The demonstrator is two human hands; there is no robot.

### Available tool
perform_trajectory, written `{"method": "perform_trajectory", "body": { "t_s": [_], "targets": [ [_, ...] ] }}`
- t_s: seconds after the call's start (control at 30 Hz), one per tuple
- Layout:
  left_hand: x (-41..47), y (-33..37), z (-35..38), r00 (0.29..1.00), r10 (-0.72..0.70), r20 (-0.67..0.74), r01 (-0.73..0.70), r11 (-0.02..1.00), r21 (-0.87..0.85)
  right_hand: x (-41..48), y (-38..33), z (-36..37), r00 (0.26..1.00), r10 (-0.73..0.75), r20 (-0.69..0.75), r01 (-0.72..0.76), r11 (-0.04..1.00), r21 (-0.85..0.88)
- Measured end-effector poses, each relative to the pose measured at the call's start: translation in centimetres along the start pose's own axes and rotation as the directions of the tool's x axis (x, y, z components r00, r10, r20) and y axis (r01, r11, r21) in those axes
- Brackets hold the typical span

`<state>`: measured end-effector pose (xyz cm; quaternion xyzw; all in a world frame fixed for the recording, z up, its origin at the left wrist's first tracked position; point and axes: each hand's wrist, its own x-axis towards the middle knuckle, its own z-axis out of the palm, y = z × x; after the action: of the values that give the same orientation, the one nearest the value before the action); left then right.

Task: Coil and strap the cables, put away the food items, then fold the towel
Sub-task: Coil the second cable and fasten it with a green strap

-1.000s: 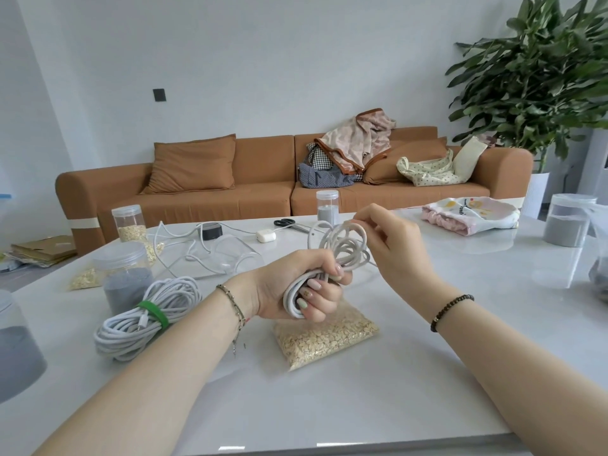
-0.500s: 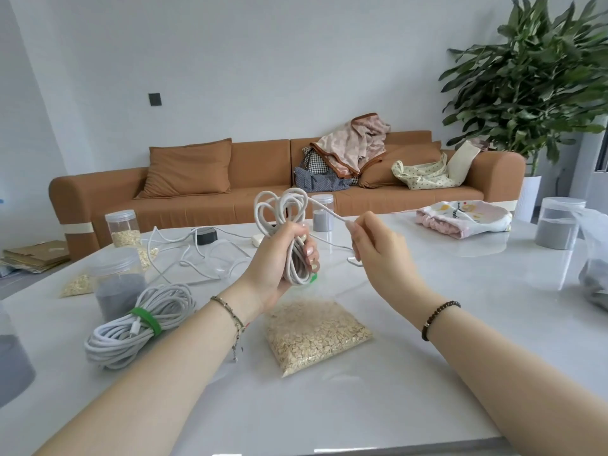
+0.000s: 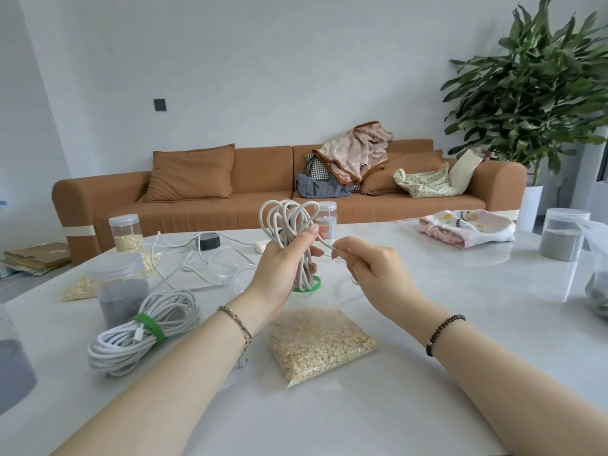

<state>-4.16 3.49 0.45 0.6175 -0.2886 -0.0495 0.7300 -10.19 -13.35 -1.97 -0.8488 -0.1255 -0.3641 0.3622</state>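
My left hand (image 3: 283,264) grips a bundle of white cable loops (image 3: 286,222), held upright above the white table (image 3: 427,373). My right hand (image 3: 371,271) pinches the free end of that cable just to the right of the bundle. A green strap (image 3: 307,286) lies on the table below the bundle. A second white cable coil (image 3: 144,327), bound with a green strap, lies at the left. A clear bag of oats (image 3: 319,343) lies below my hands. The folded pink-and-white towel (image 3: 467,227) sits at the far right.
Loose white cables and a black adapter (image 3: 209,241) lie behind my hands. Jars with oats (image 3: 126,233) and grey powder (image 3: 123,287), (image 3: 562,238), (image 3: 327,218) stand around. A small oat bag (image 3: 80,287) lies far left. A brown sofa and a plant are beyond the table.
My left hand raised the cable bundle and turned it upright. My right hand let go of the loops, moved right and now pinches the free end, drawing it out from the bundle.
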Motion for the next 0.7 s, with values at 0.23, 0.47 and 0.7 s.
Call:
{"method": "perform_trajectory", "body": {
  "t_s": [0.23,0.47,0.7],
  "targets": [
    [-0.10,-0.17,0.26,0.998,0.048,-0.048,-0.047,0.999,0.017,-0.37,-0.52,0.79,0.995,-0.054,0.082,0.061,0.995,-0.080],
    [0.54,0.42,-0.33,0.954,0.098,-0.285,-0.134,0.985,-0.110,-0.34,-0.89,0.51,0.990,0.020,0.138,-0.013,0.999,-0.050],
    [0.76,0.63,-0.65,0.859,-0.029,-0.511,-0.123,0.957,-0.261,-0.21,-0.85,0.66,0.994,0.078,0.081,-0.075,0.996,-0.040]
  ]
}}
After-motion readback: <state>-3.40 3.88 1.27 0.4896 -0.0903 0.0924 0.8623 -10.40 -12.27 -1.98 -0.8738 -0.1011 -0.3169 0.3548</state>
